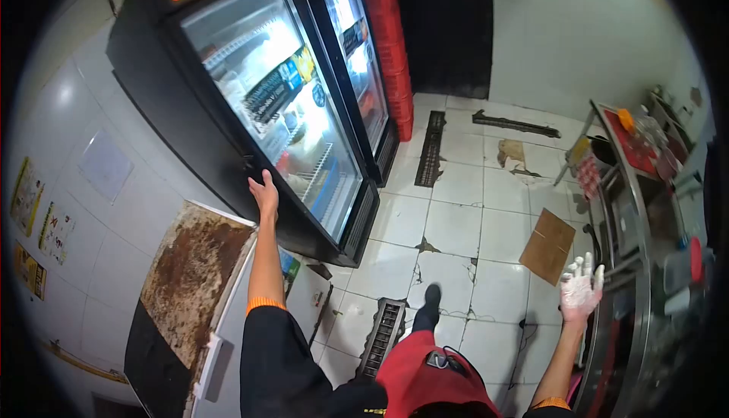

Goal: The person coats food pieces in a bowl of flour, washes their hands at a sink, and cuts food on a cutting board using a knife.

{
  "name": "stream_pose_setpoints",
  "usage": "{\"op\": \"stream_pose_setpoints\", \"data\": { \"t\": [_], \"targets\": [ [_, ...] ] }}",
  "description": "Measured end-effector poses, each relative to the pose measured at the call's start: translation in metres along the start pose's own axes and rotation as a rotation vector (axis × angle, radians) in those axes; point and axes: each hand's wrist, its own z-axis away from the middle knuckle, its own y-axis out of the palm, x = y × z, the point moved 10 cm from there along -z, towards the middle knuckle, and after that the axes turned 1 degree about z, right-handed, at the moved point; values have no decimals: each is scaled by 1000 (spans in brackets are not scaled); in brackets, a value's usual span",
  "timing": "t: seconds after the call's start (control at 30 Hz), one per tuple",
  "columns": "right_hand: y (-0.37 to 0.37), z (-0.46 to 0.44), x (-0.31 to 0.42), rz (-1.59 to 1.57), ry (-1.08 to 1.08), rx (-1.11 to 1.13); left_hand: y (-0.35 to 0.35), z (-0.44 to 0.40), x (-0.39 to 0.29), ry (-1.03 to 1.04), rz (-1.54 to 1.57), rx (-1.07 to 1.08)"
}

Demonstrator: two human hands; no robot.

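Observation:
My left hand (pixel 264 193) reaches to the near edge of a black glass-door fridge (pixel 220 145), its fingers apart and touching or very close to the door frame. On the right, my right hand (pixel 581 290) is raised palm up with fingers spread, coated in white powder or paste, and holds nothing. Behind the fridge's closed-looking glass door (pixel 285 107), lit shelves carry packages. A brown cardboard piece (pixel 548 246) lies on the floor just beyond my right hand.
A rusty-topped white chest (pixel 199 266) stands at left, below the fridge. Red stacked crates (pixel 387 46) are behind the second fridge door. Floor grates (pixel 430 148) cross the cracked tiles. A metal table (pixel 634 182) with a red board and containers runs along the right.

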Motion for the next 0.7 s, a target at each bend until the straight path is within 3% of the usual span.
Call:
{"op": "stream_pose_setpoints", "data": {
  "t": [0.1,0.13,0.23,0.27,0.3,0.37,0.4,0.47,0.5,0.57,0.63,0.7],
  "targets": [
    [-44,-115,0,45,-25,22,54,-27,4,4,-234,-397],
    [-63,-155,-4,60,-22,8,67,-28,16,-6,-145,-583],
    [-100,-221,1,54,72,-49,66,-13,1,23,-355,-1018],
    [-125,-238,11,66,56,-210,63,-15,9,-25,-301,-1155],
    [-149,-253,25,73,34,-359,63,-23,11,-63,-380,-1196],
    [-78,-280,36,-290,95,267,58,-23,19,-163,-441,-1207],
    [-162,-291,73,-430,89,76,52,-25,24,-207,-415,-1178],
    [-244,-350,95,-434,30,-153,52,-34,36,-375,-462,-1228],
    [-246,-360,105,-272,-12,-240,55,-36,36,-434,-445,-1239],
    [-204,-381,128,59,-101,-406,53,-32,36,-593,-353,-1024],
    [-172,-405,155,432,-176,-565,43,-32,40,-483,-338,-929],
    [-132,-466,123,97,105,-85,37,-25,41,-476,-462,-961]
  ]
}}
